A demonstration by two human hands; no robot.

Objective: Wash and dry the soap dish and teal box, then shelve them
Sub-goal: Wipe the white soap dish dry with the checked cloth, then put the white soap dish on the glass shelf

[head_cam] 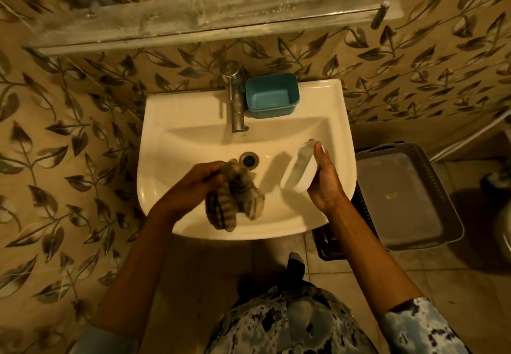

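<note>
Sink (177,110) glossy white ceramic, tap (237,105) dull, spotted metal, teal box (272,96) smooth plastic, soap dish (298,168) in my right hand (326,179) smooth white plastic, rag (232,196) in my left hand (193,185) soft striped cloth.

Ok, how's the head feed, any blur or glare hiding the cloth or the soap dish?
Head view: dim, warm yellow light; the striped cloth in the left hand is motion-blurred, the white soap dish in the right hand is fairly sharp; the wide-angle lens bows the shelf; the tap throws a soft shadow on the sink, no strong glare.
</note>
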